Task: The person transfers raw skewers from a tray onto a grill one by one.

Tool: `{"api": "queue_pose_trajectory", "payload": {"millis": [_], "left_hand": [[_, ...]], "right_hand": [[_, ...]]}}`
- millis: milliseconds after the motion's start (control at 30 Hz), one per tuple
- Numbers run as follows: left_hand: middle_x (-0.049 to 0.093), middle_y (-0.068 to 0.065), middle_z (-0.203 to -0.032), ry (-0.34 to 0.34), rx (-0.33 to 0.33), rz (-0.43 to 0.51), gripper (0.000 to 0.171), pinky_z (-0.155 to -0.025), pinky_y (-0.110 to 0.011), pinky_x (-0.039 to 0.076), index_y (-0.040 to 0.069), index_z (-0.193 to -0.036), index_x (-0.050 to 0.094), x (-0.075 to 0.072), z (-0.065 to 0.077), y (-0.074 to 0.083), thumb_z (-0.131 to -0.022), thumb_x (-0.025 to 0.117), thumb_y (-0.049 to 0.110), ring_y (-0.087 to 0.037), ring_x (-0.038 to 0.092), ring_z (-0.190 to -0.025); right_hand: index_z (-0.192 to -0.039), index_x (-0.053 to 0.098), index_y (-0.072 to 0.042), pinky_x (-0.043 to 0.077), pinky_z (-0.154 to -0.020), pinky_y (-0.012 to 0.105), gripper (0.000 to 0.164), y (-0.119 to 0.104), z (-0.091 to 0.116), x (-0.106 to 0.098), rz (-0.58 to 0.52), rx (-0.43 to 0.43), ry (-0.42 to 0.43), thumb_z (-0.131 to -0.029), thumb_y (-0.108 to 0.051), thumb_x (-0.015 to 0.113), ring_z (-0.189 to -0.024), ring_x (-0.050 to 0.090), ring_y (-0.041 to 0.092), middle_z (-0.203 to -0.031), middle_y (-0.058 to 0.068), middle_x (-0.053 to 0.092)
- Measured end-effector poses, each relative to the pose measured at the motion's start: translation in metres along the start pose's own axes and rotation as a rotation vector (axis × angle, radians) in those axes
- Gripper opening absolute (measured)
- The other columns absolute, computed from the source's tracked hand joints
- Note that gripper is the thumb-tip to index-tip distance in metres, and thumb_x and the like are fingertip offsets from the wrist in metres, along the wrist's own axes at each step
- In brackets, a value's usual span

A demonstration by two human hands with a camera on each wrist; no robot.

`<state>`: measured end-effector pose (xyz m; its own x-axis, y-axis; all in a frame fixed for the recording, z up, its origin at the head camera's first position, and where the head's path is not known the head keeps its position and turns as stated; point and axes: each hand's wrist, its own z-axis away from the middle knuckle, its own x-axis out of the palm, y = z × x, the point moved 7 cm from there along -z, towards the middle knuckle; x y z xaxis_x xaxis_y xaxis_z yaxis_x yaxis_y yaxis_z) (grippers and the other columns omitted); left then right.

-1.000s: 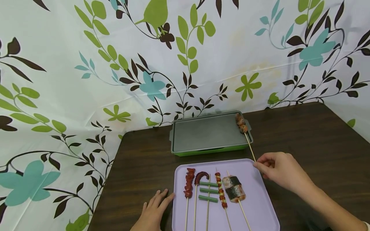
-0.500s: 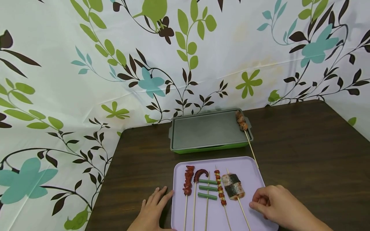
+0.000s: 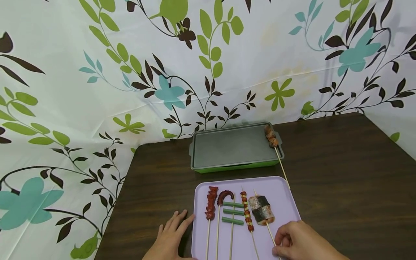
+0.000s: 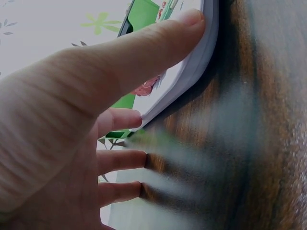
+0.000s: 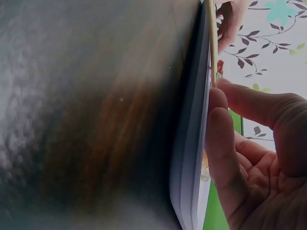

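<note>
On the lilac tray [image 3: 282, 196] lies a skewer [image 3: 261, 210] with a pale block wrapped in dark bands, at the right of the row. My right hand [image 3: 300, 242] pinches its wooden stick [image 5: 213, 52] low down, thumb against fingertips, close over the tray's edge. My left hand [image 3: 169, 236] rests at the tray's left side with fingers spread, its thumb [image 4: 192, 18] along the rim. Left of the wrapped skewer lie a thin red-and-yellow skewer [image 3: 247, 211], a skewer of green sticks [image 3: 233, 212], a curled tentacle skewer [image 3: 224, 196] and a red meat skewer [image 3: 211, 203].
Behind the tray stands a green tabletop grill [image 3: 234, 167] with a grey plate [image 3: 227, 148]. A browned meat skewer [image 3: 271, 137] lies at the plate's right end, its stick jutting toward the tray. Dark wooden table [image 3: 341, 162] surrounds them, with a leaf-patterned cloth [image 3: 227, 72] behind.
My right hand has let go of the browned meat skewer on the grill, moved down to the tray's right side and pinched the wrapped skewer's stick. My left hand stays at the tray's left edge.
</note>
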<state>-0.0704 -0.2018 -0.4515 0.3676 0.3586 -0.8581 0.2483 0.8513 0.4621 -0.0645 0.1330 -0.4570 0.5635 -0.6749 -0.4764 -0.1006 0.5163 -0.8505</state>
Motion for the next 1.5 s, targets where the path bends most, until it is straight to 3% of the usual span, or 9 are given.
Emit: {"api": "queue_pose_trajectory", "payload": {"millis": [267,500,733,1033,1267,1500], "left_hand": [[0.032,-0.016,-0.150,-0.013,-0.019,0.000,0.109,-0.084,-0.083,0.019,0.030,-0.148,0.033,0.000,-0.001,0.001,-0.057,0.071,0.076,-0.050,0.025,-0.136],[0.031,-0.016,-0.151,-0.010,-0.004,-0.006,0.109,-0.084,-0.083,0.020,0.028,-0.149,0.032,0.000,-0.001,0.001,-0.059,0.069,0.076,-0.050,0.025,-0.136],[0.031,-0.018,-0.151,-0.011,0.023,-0.013,0.109,-0.081,-0.083,0.022,0.028,-0.150,0.029,0.000,0.000,0.002,-0.061,0.069,0.076,-0.052,0.026,-0.135],[0.031,-0.017,-0.151,0.003,0.003,-0.009,0.110,-0.084,-0.083,0.020,0.031,-0.149,0.031,0.002,0.001,0.000,-0.058,0.067,0.079,-0.050,0.026,-0.136],[0.031,-0.017,-0.151,0.021,0.029,-0.015,0.109,-0.083,-0.083,0.021,0.028,-0.150,0.030,0.002,0.001,0.001,-0.060,0.066,0.079,-0.051,0.026,-0.135],[0.032,-0.019,-0.150,0.011,0.044,-0.029,0.107,-0.081,-0.083,0.022,0.027,-0.150,0.030,0.000,0.001,0.003,-0.062,0.068,0.075,-0.052,0.027,-0.134]], "right_hand": [[-0.072,0.069,-0.021,0.039,-0.046,0.020,0.010,-0.001,-0.002,-0.002,0.036,-0.036,-0.005,-0.080,-0.020,0.075,-0.050,0.043,-0.006,-0.056,-0.018,0.053],[-0.072,0.067,-0.021,0.040,-0.046,0.020,0.012,-0.001,0.000,-0.010,0.060,-0.076,0.046,-0.078,-0.013,0.075,-0.047,0.047,-0.007,-0.052,-0.022,0.054],[-0.073,0.067,-0.020,0.040,-0.046,0.020,0.012,0.003,0.002,-0.014,0.053,-0.073,0.057,-0.078,-0.012,0.074,-0.047,0.048,-0.006,-0.052,-0.022,0.054],[-0.074,0.067,-0.019,0.041,-0.044,0.021,0.013,0.000,0.003,-0.014,0.019,-0.100,0.049,-0.079,-0.009,0.072,-0.045,0.048,-0.009,-0.051,-0.020,0.055],[-0.075,0.069,-0.019,0.040,-0.043,0.020,0.010,-0.004,0.006,-0.017,0.037,-0.066,0.016,-0.081,-0.012,0.072,-0.048,0.046,-0.007,-0.054,-0.021,0.054],[-0.073,0.067,-0.022,0.038,-0.042,0.015,0.019,-0.023,0.011,-0.021,0.120,-0.216,0.041,-0.077,-0.004,0.072,-0.051,0.042,-0.012,-0.059,-0.026,0.051]]}}
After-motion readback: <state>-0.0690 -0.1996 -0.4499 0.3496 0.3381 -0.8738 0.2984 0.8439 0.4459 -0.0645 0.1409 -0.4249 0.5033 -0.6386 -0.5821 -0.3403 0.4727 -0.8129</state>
